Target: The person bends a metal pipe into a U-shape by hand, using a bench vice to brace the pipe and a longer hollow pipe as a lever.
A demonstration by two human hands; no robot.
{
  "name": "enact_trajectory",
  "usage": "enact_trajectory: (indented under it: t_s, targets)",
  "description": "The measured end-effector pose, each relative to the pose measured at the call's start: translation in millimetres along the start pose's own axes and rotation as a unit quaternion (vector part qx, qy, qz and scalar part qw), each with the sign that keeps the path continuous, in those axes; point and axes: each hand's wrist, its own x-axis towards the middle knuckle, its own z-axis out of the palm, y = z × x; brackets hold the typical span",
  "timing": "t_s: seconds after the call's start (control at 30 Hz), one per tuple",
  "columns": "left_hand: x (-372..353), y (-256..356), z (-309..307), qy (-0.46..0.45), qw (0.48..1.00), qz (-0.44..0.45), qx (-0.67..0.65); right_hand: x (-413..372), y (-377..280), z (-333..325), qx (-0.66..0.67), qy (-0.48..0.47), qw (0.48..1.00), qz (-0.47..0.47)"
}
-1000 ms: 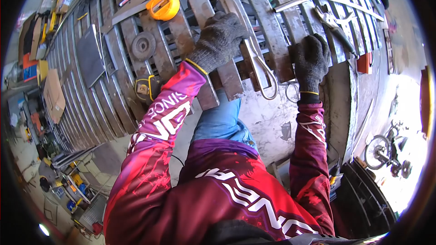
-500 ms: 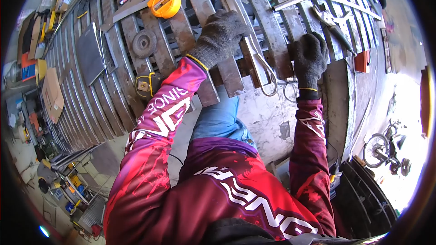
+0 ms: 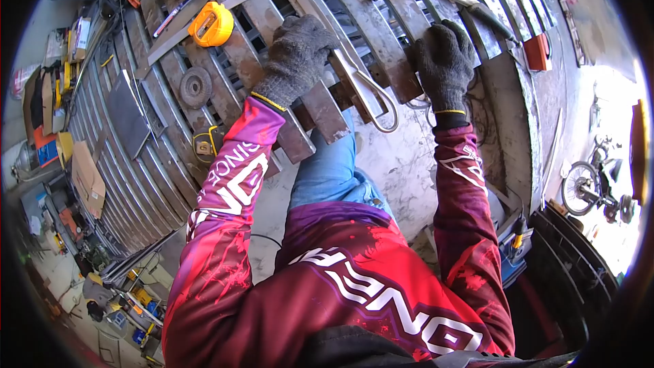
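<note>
Disc (image 3: 195,86) and orange tape (image 3: 211,24) lie on the slatted bench (image 3: 139,163), left. My left hand (image 3: 294,58), gloved, has its fingers curled shut over the looped strip (image 3: 357,88), pinning it to the slats; loop end overhangs the bench edge. My right hand (image 3: 443,61) is near, fingers curled over a bar (image 3: 371,27) edge; can't tell if gripping. Pliers (image 3: 470,0) beyond.

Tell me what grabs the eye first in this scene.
Two grey-gloved hands stand out first: the left hand rests on a looped metal bar in the middle, and the right hand lies on a rusty slat beside it. A bright orange tape measure sits on the slats at upper left.
</note>
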Motion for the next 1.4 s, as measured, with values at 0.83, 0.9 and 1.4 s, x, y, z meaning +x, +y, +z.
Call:
enact_trajectory:
  t_s: [0.83, 0.9, 1.4]
  targets:
    - [-7, -8, 12, 0.057, 0.998, 0.013, -0.003, -2, 8, 12, 0.013, 0.017, 1.0, -0.005]
    - [-11, -12, 19, 0.044, 0.999, 0.011, 0.004, -2, 10, 12, 0.008, 0.018, 1.0, -0.012]
    - [-16, -4, 19, 0.029, 0.996, -0.083, 0.013, -66, -36, -57, 0.248, -0.173, 0.95, -0.077]
